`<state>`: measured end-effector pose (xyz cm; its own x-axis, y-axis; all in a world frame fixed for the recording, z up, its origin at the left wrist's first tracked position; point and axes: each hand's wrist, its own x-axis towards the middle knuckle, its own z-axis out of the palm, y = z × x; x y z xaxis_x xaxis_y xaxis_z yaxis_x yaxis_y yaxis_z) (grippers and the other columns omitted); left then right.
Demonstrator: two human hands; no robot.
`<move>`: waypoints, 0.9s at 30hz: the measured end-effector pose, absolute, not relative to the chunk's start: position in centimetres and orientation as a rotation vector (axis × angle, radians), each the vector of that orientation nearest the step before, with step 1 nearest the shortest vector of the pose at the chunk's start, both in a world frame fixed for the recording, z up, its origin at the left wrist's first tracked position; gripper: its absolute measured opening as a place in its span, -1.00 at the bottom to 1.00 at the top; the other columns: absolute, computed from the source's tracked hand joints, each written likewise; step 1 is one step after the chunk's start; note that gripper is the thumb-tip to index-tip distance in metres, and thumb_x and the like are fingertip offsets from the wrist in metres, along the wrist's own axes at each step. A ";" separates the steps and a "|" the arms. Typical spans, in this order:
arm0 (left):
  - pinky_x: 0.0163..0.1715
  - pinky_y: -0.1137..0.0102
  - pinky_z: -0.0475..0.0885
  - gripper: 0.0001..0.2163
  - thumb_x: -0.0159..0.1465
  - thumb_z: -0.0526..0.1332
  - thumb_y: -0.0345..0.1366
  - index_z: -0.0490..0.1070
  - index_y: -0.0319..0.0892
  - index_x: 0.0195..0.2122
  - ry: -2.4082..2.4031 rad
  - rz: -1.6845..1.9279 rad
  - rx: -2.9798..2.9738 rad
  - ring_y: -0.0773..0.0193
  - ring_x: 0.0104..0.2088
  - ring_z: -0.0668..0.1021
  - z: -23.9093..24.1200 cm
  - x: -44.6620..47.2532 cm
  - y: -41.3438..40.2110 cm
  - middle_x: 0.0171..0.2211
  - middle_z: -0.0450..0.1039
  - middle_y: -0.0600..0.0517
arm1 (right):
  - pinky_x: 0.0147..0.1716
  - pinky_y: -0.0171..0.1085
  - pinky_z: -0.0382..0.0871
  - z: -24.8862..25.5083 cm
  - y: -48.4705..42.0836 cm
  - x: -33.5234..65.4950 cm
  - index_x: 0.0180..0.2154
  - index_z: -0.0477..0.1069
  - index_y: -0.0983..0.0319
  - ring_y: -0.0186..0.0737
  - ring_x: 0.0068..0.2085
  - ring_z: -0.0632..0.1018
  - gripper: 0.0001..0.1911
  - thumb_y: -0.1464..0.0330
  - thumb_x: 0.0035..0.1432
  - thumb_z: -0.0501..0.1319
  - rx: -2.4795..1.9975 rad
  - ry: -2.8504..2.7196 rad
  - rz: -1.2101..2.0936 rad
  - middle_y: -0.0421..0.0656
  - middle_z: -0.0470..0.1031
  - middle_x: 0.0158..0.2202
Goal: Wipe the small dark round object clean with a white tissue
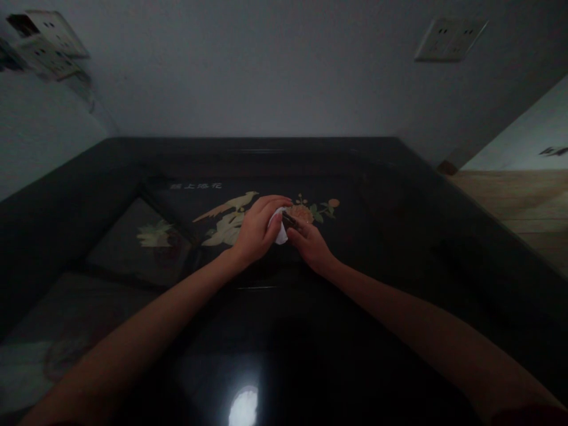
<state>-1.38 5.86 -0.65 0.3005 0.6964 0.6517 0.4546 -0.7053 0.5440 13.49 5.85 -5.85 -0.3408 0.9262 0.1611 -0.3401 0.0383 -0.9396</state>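
- Reference: I am taking the white wad as clock centre, with twelve o'clock pointing at the wall.
- Main items: the white wad point(281, 234), cloth or tissue, is sitting between the two hands, over the middle of the decorated panel. A small dark object point(289, 220) is lying just beside it at two o'clock; its shape is mostly hidden by fingers.
- Left hand point(257, 228): at nine o'clock, its fingers are curling close together over the wad, with the thumb pressing on the near side; almost no gap is showing.
- Right hand point(310, 242): at four o'clock, its thumb and fingers are closing round the dark object in a narrow pinch.
- Panel artwork: a long-tailed bird point(233, 204) is perching at ten o'clock, partly covered by the left hand. A peach flower point(303, 212) is showing at two o'clock. Pale written characters point(196, 186) are running along at ten o'clock, farther out.
- Surface: the glossy black tabletop point(355, 331) is reflecting a bright light spot at six o'clock.
- Surroundings: the pale wall point(266, 77) is rising at twelve, carrying a double socket point(448, 40) toward one o'clock. Wooden flooring point(536, 204) is showing at three.
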 end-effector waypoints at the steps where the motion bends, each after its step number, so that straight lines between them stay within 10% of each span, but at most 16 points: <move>1: 0.02 0.24 0.33 -0.68 0.36 -0.06 -0.21 0.45 -0.21 -0.13 1.070 1.373 2.193 0.16 -0.03 0.48 -0.6 -1.3 5.9 -0.08 0.48 -0.12 | -0.15 -0.23 0.41 -5.9 5.8 13.5 -0.11 0.44 0.20 -0.22 -0.23 0.53 -0.50 0.08 -0.05 0.36 -0.688 -1.249 1.539 -0.17 0.53 -0.24; 6: -0.33 0.37 0.44 -0.62 0.32 -0.05 -0.17 0.53 -0.26 -0.22 1.091 1.167 1.275 0.22 -0.35 0.56 -0.1 -1.0 6.9 -0.32 0.57 -0.09 | -0.07 -0.12 0.44 -5.9 5.8 13.6 -0.11 0.43 0.20 -0.18 -0.19 0.55 -0.46 0.05 -0.08 0.37 -0.653 -1.238 1.603 -0.13 0.52 -0.19; 13: -0.25 0.36 0.49 -0.56 0.33 -0.16 -0.32 0.52 -0.34 -0.27 0.906 0.944 0.808 0.19 -0.26 0.61 0.1 -0.7 7.7 -0.37 0.58 -0.12 | -0.02 -0.09 0.41 -5.9 5.8 13.9 -0.14 0.44 0.22 -0.14 -0.15 0.54 -0.47 0.01 -0.06 0.34 -0.613 -1.310 1.565 -0.12 0.51 -0.20; 27: 0.09 0.17 0.27 -0.71 0.35 -0.07 -0.29 0.42 -0.18 -0.13 1.029 1.426 2.430 0.17 -0.02 0.46 -1.0 -1.0 5.3 -0.12 0.48 -0.08 | -0.11 -0.20 0.38 -5.6 5.9 13.7 -0.16 0.44 0.23 -0.21 -0.21 0.50 -0.51 0.03 -0.04 0.33 -0.693 -1.338 1.464 -0.16 0.50 -0.25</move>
<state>-1.05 5.25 -0.99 0.3161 0.6206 0.7176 0.4855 -0.7557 0.4396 13.66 5.94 -5.58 -0.3414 0.9175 0.2039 -0.2853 0.1056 -0.9526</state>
